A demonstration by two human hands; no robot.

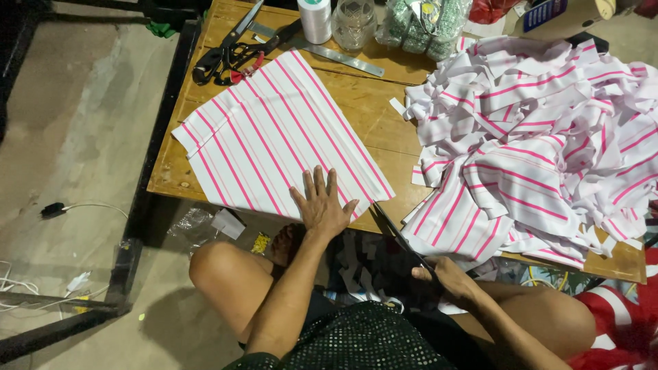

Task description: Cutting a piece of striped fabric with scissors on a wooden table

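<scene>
So the left hand [321,205] was pressed flat, fingers spread, on the near edge of a folded stack of white fabric with pink stripes [274,133], pinning it to the wooden table [373,120]. That stack lay diagonally across the left half of the table, its near corner hanging a bit over the edge. The right hand [445,277] was down below the table edge, closed around the handles of a pair of long scissors [401,236], blades pointing up toward the corner of the striped fabric right beside the left hand. Couldn't tell whether the blades were actually touching the cloth.

On the right side of the table sat a big messy pile of cut striped pieces [541,130], same pink-and-white pattern. At the far edge there was a second pair of black-handled scissors [229,51], a metal ruler [336,56], a spool of white thread [315,19] and a glass jar [354,22]. Scraps were scattered on the floor [75,130] under the table.
</scene>
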